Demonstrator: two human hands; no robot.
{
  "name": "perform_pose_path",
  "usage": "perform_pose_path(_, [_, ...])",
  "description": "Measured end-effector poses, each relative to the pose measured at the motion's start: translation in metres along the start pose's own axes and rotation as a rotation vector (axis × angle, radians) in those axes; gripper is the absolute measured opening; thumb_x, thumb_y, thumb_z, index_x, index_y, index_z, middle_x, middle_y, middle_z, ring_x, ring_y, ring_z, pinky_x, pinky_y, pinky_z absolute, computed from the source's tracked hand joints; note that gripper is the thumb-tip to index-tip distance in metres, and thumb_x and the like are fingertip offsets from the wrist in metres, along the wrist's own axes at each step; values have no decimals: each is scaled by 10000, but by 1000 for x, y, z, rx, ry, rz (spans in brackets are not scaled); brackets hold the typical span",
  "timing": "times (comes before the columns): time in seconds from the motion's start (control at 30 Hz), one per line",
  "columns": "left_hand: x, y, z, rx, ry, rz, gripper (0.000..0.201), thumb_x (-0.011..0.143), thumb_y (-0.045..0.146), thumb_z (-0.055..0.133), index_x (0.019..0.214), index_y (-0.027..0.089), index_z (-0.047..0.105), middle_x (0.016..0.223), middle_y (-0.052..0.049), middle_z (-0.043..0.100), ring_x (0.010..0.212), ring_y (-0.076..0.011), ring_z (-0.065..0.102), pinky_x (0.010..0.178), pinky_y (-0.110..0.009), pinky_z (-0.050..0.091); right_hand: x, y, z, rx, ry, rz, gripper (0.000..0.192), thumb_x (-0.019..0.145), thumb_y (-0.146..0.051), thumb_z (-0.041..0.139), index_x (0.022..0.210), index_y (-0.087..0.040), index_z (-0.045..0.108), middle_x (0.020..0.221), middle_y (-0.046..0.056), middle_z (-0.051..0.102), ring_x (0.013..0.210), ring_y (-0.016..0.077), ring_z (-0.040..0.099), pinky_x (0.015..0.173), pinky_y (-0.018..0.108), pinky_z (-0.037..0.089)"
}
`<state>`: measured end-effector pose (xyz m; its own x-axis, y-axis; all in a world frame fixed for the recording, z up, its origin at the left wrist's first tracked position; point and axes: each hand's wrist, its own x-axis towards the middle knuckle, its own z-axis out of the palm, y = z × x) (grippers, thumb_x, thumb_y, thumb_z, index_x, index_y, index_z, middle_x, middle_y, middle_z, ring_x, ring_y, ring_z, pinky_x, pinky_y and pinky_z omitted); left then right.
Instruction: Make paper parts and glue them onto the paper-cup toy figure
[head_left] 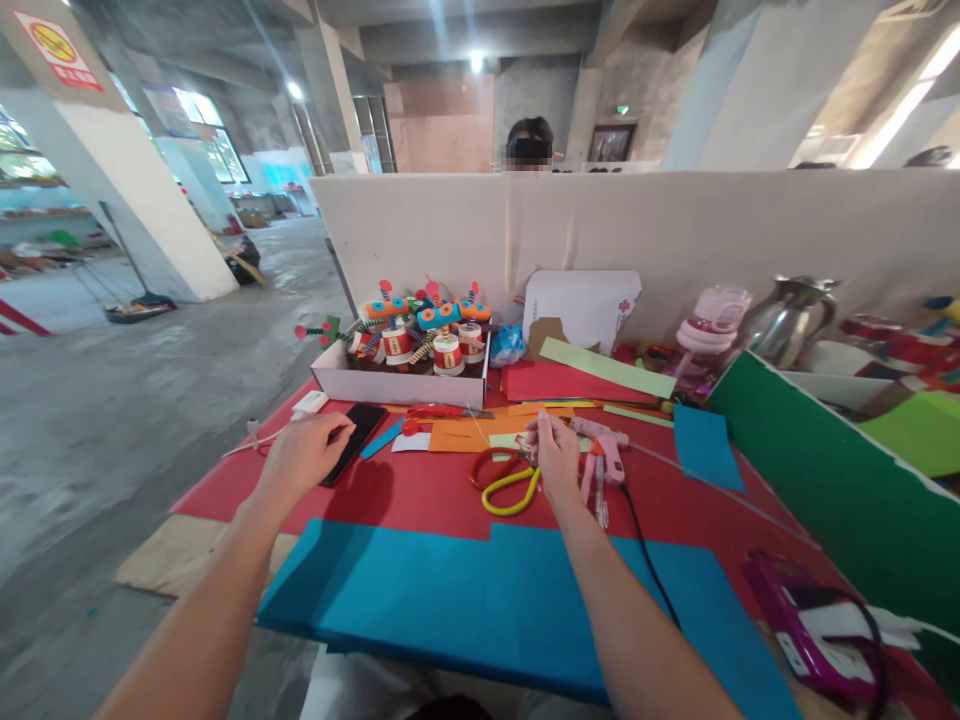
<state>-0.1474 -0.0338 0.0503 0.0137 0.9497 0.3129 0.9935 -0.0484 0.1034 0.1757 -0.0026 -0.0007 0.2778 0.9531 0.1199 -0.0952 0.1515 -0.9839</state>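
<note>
Bright and evenly lit, daylight from windows [199,125] at left plus ceiling lamps [475,62] flaring with streaks. Soft shadow under the left hand [304,455] on the red tabletop [442,495]. Strong wide-angle bending at edges, pillars leaning; sharp in the middle, slightly smeared toward corners

The left hand [304,452] rests on a black phone [352,440] on the red tabletop [442,495]. The right hand [555,455] hovers beside yellow-handled scissors [510,485] and a pink glue gun [604,450], fingers [541,425] pinched together.
</note>
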Motion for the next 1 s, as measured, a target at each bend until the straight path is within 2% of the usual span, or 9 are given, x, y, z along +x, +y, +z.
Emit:
perform_pose_path(0.3, [3,9,11,25,-91,35,278,816,231,396,808,226,674,847,-61,717,790,-213,626,639,-279,400,1,-3,1,-12,-8,-7,439,766,-600,540,627,-184,553,481,-41,479,385,81,395,369,212,292])
perform_pose_path(0.5, [12,22,15,62,-129,21,276,823,222,404,740,228,667,799,-59,718,786,-217,624,613,-281,376,2,-4,1,-50,-8,-29,456,779,-609,521,643,-176,563,497,-30,495,391,80,403,370,213,302])
perform_pose_path(0.7, [17,30,16,65,-146,17,289,828,213,404,757,230,683,773,-61,712,782,-220,610,636,-292,380,3,-6,-2,-110,38,-79,473,795,-612,510,639,-170,569,512,-19,507,410,84,424,372,204,318])
perform_pose_path(0.83, [16,25,18,186,-209,-15,290,822,194,420,741,217,697,792,-93,705,847,-262,596,699,-338,392,2,-9,-2,-118,39,-66,491,786,-638,503,646,-173,573,517,-22,510,394,83,420,359,210,322])
perform_pose_path(1.0, [7,24,26,221,-249,24,172,768,266,563,785,192,717,892,-142,686,1001,-343,533,784,-422,394,0,-10,1,-96,27,-66,501,770,-649,518,625,-172,571,503,-15,510,406,86,425,363,208,310])
